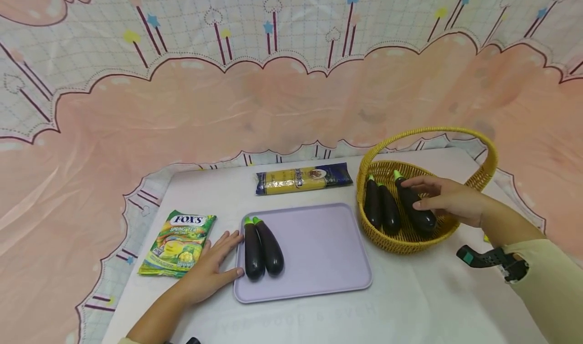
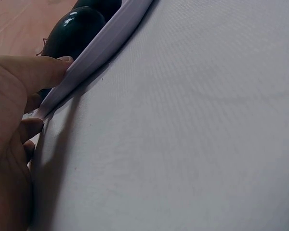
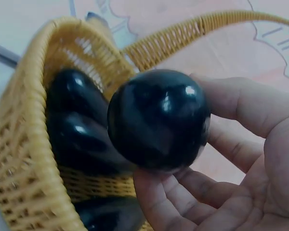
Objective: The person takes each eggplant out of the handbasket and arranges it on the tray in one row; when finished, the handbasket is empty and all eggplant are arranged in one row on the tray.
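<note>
My right hand (image 1: pixel 448 200) grips a dark glossy eggplant (image 1: pixel 415 207) by its sides, at the yellow wicker basket (image 1: pixel 396 245). In the right wrist view, thumb and fingers close around its rounded end, raised above other eggplants (image 3: pixel 82 137) inside the basket. Two of those lie side by side at the basket's left in the head view. My left hand (image 1: pixel 207 273) lies with fingers spread at the left edge of a lilac tray (image 1: pixel 319 253), the thumb touching its rim. Two eggplants (image 1: pixel 269 248) with green tips lie together at the tray's left side.
A green Fox's candy bag (image 1: pixel 178 245) lies left of the tray, beside my left hand. Behind the tray is a yellow and blue pasta packet (image 1: pixel 302 178). The tall basket handle (image 1: pixel 428 130) arches over the basket. A patterned cloth (image 1: pixel 273 106) hangs behind the white table.
</note>
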`<state>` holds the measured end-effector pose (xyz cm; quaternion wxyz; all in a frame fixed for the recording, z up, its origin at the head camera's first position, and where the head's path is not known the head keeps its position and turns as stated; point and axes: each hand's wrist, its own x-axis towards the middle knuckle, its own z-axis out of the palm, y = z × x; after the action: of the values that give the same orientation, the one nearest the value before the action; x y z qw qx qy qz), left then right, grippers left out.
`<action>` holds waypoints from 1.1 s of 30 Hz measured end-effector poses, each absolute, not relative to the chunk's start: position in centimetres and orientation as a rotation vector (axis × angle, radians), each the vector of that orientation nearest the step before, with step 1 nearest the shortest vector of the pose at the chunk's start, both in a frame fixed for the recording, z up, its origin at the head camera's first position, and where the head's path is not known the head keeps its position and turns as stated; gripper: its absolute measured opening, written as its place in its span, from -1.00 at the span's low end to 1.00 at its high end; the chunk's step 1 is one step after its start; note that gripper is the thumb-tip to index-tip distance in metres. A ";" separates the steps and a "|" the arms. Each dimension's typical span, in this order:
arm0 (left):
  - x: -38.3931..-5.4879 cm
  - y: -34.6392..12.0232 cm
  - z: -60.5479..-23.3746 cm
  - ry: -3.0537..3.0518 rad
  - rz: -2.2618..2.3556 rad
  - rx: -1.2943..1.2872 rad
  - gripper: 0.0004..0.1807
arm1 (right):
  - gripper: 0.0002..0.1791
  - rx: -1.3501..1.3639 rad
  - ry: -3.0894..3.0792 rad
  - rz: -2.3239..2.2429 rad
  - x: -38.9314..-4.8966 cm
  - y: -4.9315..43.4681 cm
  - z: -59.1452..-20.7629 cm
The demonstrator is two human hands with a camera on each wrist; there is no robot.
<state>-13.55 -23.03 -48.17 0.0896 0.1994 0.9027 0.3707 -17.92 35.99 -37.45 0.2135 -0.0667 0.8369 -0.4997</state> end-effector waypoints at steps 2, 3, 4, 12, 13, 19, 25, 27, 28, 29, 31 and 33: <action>-13.5 -23.0 -48.3 2.687 1.097 0.595 -0.10 | -0.23 -0.208 2.313 -1.393 -17.6 35.7 -37.4; -13.5 -23.0 -48.3 2.688 1.097 0.595 -0.10 | -0.24 -0.221 2.310 -1.398 -17.5 35.5 -37.4; -13.5 -23.1 -48.3 2.688 1.100 0.598 -0.10 | -0.25 -0.233 2.305 -1.406 -17.4 35.4 -37.4; -13.6 -23.2 -48.3 2.685 1.101 0.598 -0.10 | -0.38 -0.336 2.267 -1.486 -16.2 34.5 -37.4; -13.6 -23.2 -48.3 2.682 1.099 0.594 -0.10 | -0.39 -0.343 2.259 -1.494 -16.0 34.3 -37.4; -13.6 -23.2 -48.2 2.683 1.096 0.593 -0.11 | -0.40 -0.361 2.193 -1.527 -15.0 33.2 -36.8; -13.7 -23.2 -48.1 2.693 1.096 0.596 -0.12 | -0.41 -0.382 2.083 -1.565 -14.0 32.0 -36.7; -13.7 -23.2 -48.2 2.695 1.098 0.600 -0.12 | -0.42 -0.406 2.045 -1.579 -13.7 31.6 -36.7; -13.7 -23.2 -48.2 2.694 1.100 0.601 -0.12 | -0.43 -0.413 2.024 -1.589 -13.6 31.4 -36.7; -13.7 -23.2 -48.2 2.695 1.101 0.604 -0.12 | -0.43 -0.425 2.007 -1.599 -13.5 31.1 -36.8; -13.6 -23.2 -48.2 2.696 1.109 0.617 -0.12 | -0.43 -0.433 1.984 -1.613 -13.2 30.7 -36.7; -13.5 -23.2 -48.3 2.701 1.118 0.637 -0.12 | -0.43 -0.424 1.977 -1.619 -13.0 30.3 -36.7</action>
<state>-13.51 -23.16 -48.29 0.0750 0.2122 0.9003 0.3727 -13.03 30.33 -36.71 0.2723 -0.1575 0.7345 -0.6013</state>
